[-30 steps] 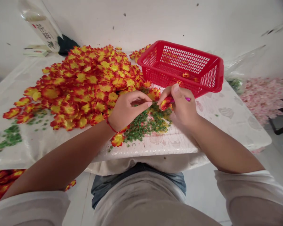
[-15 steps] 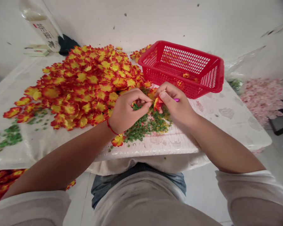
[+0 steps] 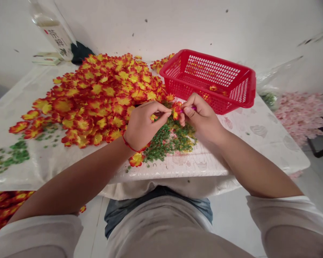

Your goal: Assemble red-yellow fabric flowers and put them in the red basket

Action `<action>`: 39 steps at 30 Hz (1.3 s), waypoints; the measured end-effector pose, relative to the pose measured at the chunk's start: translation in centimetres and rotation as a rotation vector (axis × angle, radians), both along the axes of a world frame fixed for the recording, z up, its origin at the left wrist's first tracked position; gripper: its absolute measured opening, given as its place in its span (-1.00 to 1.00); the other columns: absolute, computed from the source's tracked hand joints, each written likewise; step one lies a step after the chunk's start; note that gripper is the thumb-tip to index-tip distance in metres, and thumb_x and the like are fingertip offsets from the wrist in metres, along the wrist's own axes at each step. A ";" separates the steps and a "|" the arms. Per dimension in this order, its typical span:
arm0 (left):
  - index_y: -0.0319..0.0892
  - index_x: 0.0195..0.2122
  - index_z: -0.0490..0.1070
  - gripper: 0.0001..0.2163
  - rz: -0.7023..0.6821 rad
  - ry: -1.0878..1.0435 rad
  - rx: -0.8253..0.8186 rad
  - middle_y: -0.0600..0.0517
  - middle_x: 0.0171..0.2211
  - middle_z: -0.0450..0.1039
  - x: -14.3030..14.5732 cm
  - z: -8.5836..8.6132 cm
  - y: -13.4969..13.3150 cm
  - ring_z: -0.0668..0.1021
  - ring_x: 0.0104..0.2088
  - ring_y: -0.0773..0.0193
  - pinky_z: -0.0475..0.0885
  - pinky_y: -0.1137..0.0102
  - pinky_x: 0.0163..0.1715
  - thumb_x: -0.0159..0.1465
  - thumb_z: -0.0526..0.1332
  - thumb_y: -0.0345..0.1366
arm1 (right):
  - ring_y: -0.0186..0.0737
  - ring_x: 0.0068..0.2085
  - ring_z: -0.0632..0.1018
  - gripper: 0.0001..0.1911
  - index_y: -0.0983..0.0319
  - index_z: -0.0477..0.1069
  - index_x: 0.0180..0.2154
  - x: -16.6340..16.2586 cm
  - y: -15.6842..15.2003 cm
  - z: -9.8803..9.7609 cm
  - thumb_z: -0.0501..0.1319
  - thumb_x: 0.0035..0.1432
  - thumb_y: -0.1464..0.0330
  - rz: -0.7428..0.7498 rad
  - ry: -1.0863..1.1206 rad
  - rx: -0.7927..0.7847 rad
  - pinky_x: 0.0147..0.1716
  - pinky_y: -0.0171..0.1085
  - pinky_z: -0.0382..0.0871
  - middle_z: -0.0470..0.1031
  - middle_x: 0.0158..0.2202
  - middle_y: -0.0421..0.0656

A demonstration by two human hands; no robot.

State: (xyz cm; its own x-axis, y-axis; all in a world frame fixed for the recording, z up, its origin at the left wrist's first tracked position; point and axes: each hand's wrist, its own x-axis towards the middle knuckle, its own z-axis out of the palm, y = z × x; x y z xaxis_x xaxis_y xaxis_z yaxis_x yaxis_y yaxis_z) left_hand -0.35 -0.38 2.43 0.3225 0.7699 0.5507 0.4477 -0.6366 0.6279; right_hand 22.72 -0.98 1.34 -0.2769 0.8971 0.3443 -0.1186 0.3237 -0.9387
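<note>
In front of red basket (image 3: 251, 91): flower (image 3: 176, 111) btwn. L hand (image 3: 145, 123), pinched (load unclear), & R hand (image 3: 204, 116), gripping purple tool (image 3: 194, 108); poss. tear from overpulling.

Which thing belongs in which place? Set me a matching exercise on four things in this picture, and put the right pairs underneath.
Things
1. Basket
2. Bottle
3. Pink flowers
4. Purple rod

Places
A. Past the right edge of the table
B. Held in the right hand
C. At the back left, near the wall
D. On the table, to the right of the heap of red-and-yellow flowers

Pairs: 1-D, 2-C, 3-A, 4-B
</note>
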 end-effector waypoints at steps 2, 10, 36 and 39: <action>-0.07 -0.16 0.73 -0.86 0.001 -0.005 -0.020 0.00 -0.14 0.80 0.0 -0.1 0.0 0.74 -0.13 0.13 0.60 0.27 0.00 0.49 0.37 -0.23 | -0.25 -0.40 0.58 -0.50 0.07 0.37 -0.20 -0.1 0.0 -0.2 0.46 0.39 -0.14 -0.015 -0.017 0.028 -0.28 -0.22 0.52 0.59 -0.42 -0.32; -0.07 -0.19 0.71 -0.87 -0.065 -0.014 -0.005 0.01 -0.17 0.79 0.0 -0.1 0.0 0.74 -0.15 0.15 0.58 0.28 -0.02 0.49 0.36 -0.25 | -0.27 -0.39 0.61 -0.56 0.08 0.36 -0.18 -0.2 -0.1 -0.9 0.42 0.47 -0.08 0.005 -0.018 0.060 -0.25 -0.23 0.49 0.63 -0.41 -0.33; -0.04 0.19 0.61 -0.74 0.109 -0.029 -0.024 -0.04 0.02 0.74 -0.8 -0.3 1.3 0.72 0.06 0.08 0.56 0.20 0.26 0.54 0.32 -0.18 | 0.02 -0.02 0.71 -0.84 -0.01 0.59 -0.08 4.6 2.7 1.5 0.37 0.54 0.08 -0.902 -0.202 0.531 0.03 0.06 0.65 0.69 -0.04 -0.08; -0.05 0.13 0.62 -0.79 0.077 0.048 -0.014 -0.03 -0.03 0.74 -0.6 -0.4 1.1 0.71 0.06 0.05 0.54 0.15 0.26 0.54 0.29 -0.22 | 0.12 0.11 0.71 -0.91 -0.03 0.63 -0.04 6.6 3.9 1.6 0.35 0.54 0.17 -0.956 -0.416 0.502 0.22 0.18 0.63 0.74 0.04 -0.07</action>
